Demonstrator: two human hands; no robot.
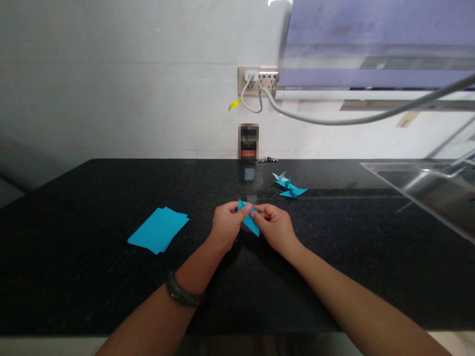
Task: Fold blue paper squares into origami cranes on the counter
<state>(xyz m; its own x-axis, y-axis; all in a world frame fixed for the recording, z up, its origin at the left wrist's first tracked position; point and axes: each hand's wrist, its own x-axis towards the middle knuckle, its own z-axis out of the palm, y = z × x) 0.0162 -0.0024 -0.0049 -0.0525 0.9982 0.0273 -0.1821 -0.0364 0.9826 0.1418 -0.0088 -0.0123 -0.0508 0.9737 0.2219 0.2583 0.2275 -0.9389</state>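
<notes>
A small folded piece of blue paper [250, 222] is held just above the black stone counter [334, 257] between both hands. My left hand [226, 223] pinches its left part with thumb and fingers. My right hand [273, 226] pinches its right part, fingertips meeting the left hand's at the top of the fold. A dark band sits on my left wrist. Beyond the hands lie two finished blue folded paper figures [290, 186]. To the left of my left hand lies a stack of flat blue paper sheets [159, 229].
A steel sink [426, 190] is set into the counter at the right. A small upright object [248, 142] leans on the back wall under a wall socket [258, 81] with plugged cables. A grey hose [371, 117] sags across the upper right.
</notes>
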